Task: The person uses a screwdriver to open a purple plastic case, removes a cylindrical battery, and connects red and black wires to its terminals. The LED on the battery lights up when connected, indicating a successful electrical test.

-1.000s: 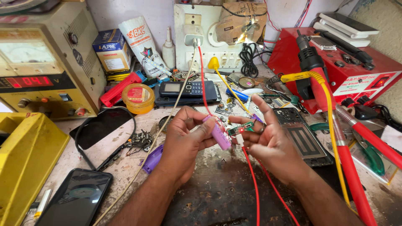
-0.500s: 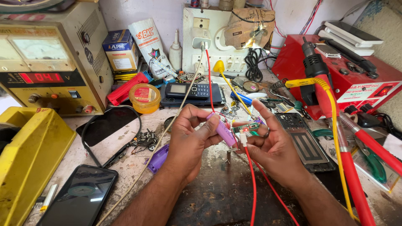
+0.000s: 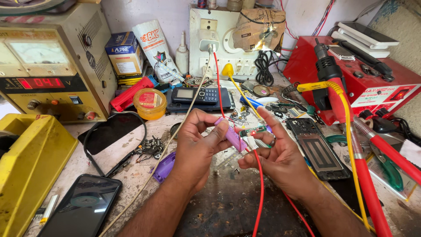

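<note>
1. A small purple cylindrical cell (image 3: pixel 231 134) sits at mid-bench, raised above the worktop, pinched between the thumb and fingers of the left hand (image 3: pixel 199 147).
2. The right hand (image 3: pixel 276 153) meets it from the right; its fingers are closed on a small green circuit board (image 3: pixel 254 130) and a red wire (image 3: pixel 259 184) that runs down toward the near edge, while the forefinger points up and away.
3. The step in hand looks like bringing the wire or board end onto the cell's terminal; the next move would seem to call for a steady, fine alignment with both hands close together.
4. Just left of the hands lies a purple plastic part (image 3: pixel 163 166) beside a cream cable (image 3: pixel 175 131).
5. Far of the hands lies a dark keypad phone (image 3: pixel 198 97), with a round yellow tin (image 3: pixel 150 103) to its left.
6. At near left rests a black smartphone (image 3: pixel 81 206); at right, a dark phone frame (image 3: pixel 318 149).
7. A red-handled tool with a yellow cord (image 3: pixel 351 136) crosses the right side, crowding that hand's room to move.
</note>
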